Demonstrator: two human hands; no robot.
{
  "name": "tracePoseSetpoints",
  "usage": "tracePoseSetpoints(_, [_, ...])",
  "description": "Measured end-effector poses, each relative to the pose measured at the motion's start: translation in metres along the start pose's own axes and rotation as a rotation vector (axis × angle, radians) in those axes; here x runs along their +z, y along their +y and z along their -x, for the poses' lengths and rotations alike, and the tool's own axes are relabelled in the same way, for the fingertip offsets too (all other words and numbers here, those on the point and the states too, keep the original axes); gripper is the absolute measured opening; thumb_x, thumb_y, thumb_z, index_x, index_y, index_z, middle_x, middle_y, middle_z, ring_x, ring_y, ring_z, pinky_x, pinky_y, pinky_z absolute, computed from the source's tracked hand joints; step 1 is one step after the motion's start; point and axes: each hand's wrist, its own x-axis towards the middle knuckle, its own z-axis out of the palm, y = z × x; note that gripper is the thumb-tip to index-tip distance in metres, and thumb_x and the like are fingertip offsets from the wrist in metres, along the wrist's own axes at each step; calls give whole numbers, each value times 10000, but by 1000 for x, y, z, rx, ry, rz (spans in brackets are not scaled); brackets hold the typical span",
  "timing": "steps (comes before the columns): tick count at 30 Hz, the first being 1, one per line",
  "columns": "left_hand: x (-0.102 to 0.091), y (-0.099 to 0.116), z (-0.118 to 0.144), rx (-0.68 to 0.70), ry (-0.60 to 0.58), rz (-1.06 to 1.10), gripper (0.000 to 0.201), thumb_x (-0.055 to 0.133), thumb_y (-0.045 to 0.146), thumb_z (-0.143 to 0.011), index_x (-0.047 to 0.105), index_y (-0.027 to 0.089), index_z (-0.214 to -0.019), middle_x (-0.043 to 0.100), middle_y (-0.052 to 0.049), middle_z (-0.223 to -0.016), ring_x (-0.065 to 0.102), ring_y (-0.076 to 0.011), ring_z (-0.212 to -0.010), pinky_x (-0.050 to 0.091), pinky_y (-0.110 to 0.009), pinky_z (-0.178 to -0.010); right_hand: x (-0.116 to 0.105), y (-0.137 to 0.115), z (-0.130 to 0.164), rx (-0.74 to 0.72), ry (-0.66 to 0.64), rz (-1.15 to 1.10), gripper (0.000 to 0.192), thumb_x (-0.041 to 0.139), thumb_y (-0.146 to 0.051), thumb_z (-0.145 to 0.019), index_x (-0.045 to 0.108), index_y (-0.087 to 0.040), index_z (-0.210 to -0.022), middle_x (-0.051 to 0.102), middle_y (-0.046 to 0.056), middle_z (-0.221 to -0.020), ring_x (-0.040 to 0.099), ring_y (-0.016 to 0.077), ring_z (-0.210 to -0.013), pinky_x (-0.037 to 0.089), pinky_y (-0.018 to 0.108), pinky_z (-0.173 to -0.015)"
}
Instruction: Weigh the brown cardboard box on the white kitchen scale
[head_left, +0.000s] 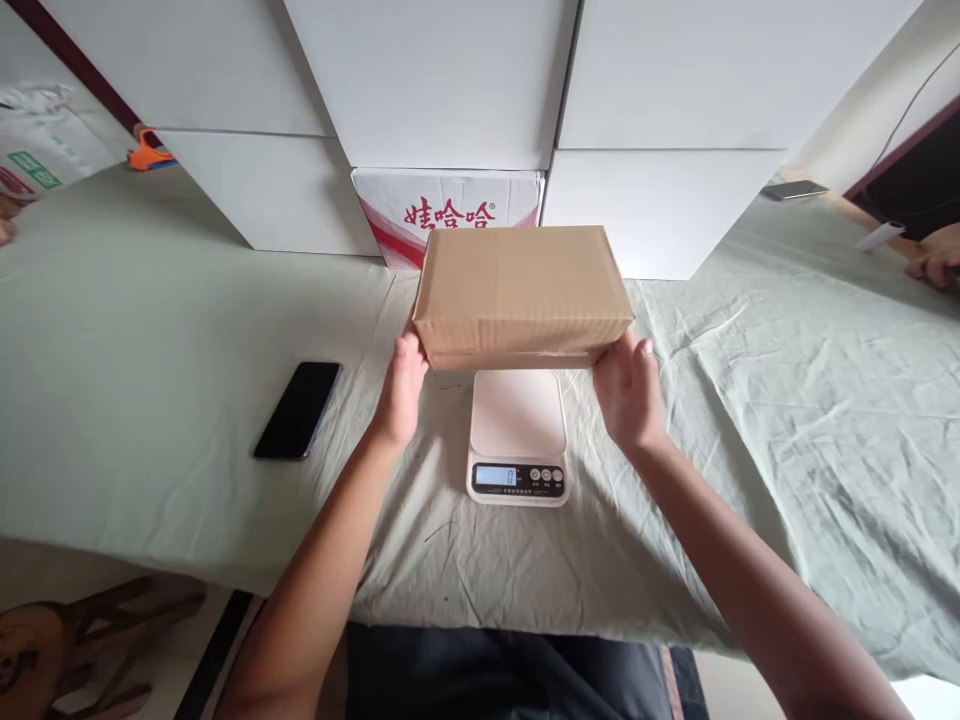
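A brown cardboard box [521,280] is held up between my two hands, above the far part of a white kitchen scale [519,415]. My left hand [403,388] grips its left end, the thumb up at the near corner. At the opposite end my right hand [628,385] holds the lower corner, its other fingers partly hidden beneath. The box looks apart from the scale, whose lit display [496,476] reads 0.
A black phone [298,410] lies left on the green cloth [187,350]. White panels [450,80] and a red-and-white carton [450,200] stand behind. Orange-handled scissors [150,150] sit far left. Other people's hands [937,258] show at both side edges; a stool [45,650] stands below left.
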Motion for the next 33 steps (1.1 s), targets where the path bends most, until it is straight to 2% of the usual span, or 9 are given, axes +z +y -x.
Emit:
tracePoseSetpoints(3, [0, 10, 39, -6, -3, -7, 812, 336, 856, -990, 575, 332, -1562, 521, -81, -1725, 377, -350, -1678, 306, -541, -1375, 4, -18, 33, 32, 6, 5, 652, 339, -732, -1048, 630, -347, -1486, 642, 29, -1581, 394, 316, -1664, 303, 518, -1420])
tracePoseSetpoints(6, [-1, 8, 71, -51, -14, -23, 790, 310, 820, -1019, 559, 325, -1582, 534, -96, -1711, 412, -354, -1657, 310, -556, -1373, 5, -22, 65, 67, 22, -10, 634, 330, -694, -1065, 602, -349, -1522, 634, 31, -1601, 382, 321, -1670, 284, 545, -1421])
tracePoseSetpoints(10, [0, 3, 93, -81, -21, -39, 789, 300, 802, -1031, 538, 314, -1603, 542, -101, -1704, 393, -352, -1665, 319, -555, -1370, 5, -16, 89, 99, 53, -27, 666, 322, -706, -1058, 547, -358, -1579, 641, 29, -1603, 343, 317, -1689, 281, 573, -1412])
tracePoseSetpoints(16, [0, -6, 101, -125, -8, -48, 782, 304, 792, -1038, 487, 321, -1634, 483, -89, -1747, 352, -338, -1685, 285, -543, -1386, 3, -4, 99, 161, 80, -45, 674, 339, -719, -1049, 533, -371, -1592, 573, 11, -1667, 327, 329, -1692, 294, 569, -1401])
tracePoseSetpoints(21, [-3, -12, 104, -138, -5, -49, 770, 348, 790, -1031, 527, 305, -1602, 549, -100, -1694, 375, -348, -1671, 305, -555, -1375, 1, -2, 105, 169, 91, -32, 682, 326, -726, -1045, 529, -374, -1592, 566, 13, -1671, 322, 330, -1692, 309, 577, -1391])
tracePoseSetpoints(27, [-3, -15, 103, -116, -24, -60, 737, 330, 775, -1037, 534, 347, -1602, 565, -80, -1684, 319, -336, -1703, 299, -561, -1386, 1, 5, 106, 153, 99, 1, 646, 334, -714, -1033, 563, -409, -1555, 606, -1, -1635, 380, 316, -1669, 371, 574, -1368])
tracePoseSetpoints(30, [-3, -16, 105, -117, -22, -58, 773, 333, 797, -1023, 507, 348, -1628, 486, -66, -1753, 291, -332, -1717, 296, -547, -1394, 2, 4, 107, 148, 91, 31, 665, 314, -725, -1030, 543, -412, -1571, 582, -12, -1663, 373, 298, -1679, 370, 559, -1375])
tracePoseSetpoints(33, [-7, -11, 104, -72, 14, -57, 790, 340, 818, -1010, 406, 411, -1683, 287, 3, -1855, 229, -300, -1740, 253, -502, -1411, -3, -7, 107, 131, 115, 35, 653, 315, -726, -1030, 535, -443, -1576, 514, -49, -1727, 333, 295, -1704, 314, 594, -1400])
